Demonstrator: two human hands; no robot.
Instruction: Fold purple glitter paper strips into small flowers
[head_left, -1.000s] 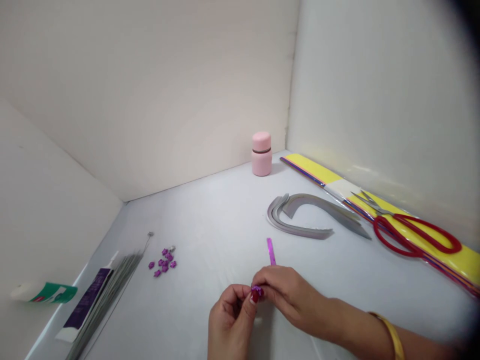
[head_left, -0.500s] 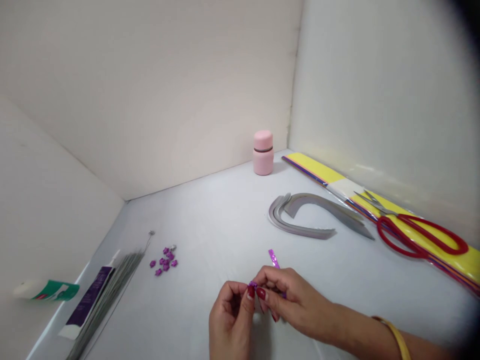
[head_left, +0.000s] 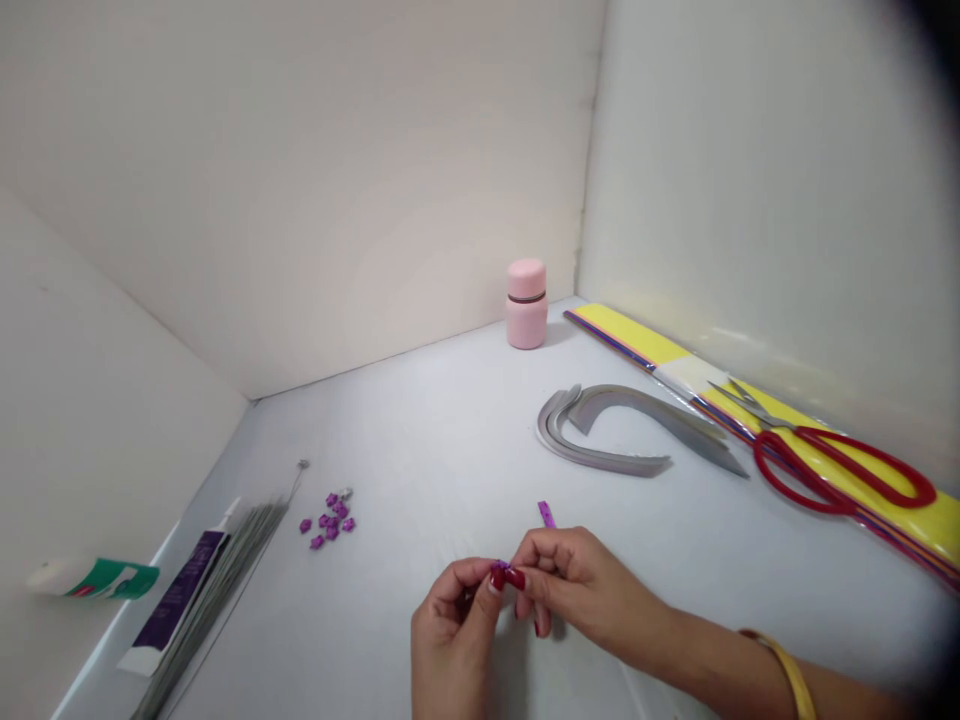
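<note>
My left hand [head_left: 454,630] and my right hand [head_left: 581,585] meet low in the middle of the view, their fingertips pinched together on a narrow strip of glittery purple paper [head_left: 547,514]. Its free end sticks up past my right fingers. A small purple roll [head_left: 499,566] at the strip's other end sits between my red-nailed fingertips and is mostly hidden by them. A gold bangle [head_left: 780,675] circles my right forearm.
White walls surround a white surface. Grey paper strips [head_left: 600,450] lie right, by red-handled scissors [head_left: 825,470] on a yellow paper packet [head_left: 630,338]. A pink jar [head_left: 526,305] stands behind. Left lie purple paper flowers [head_left: 328,520], thin stems [head_left: 225,570] and tubes [head_left: 94,578].
The visible part of the purple strip has grown shorter, with its free end now closer to my fingers. My hands have drawn slightly closer together around the small roll.
</note>
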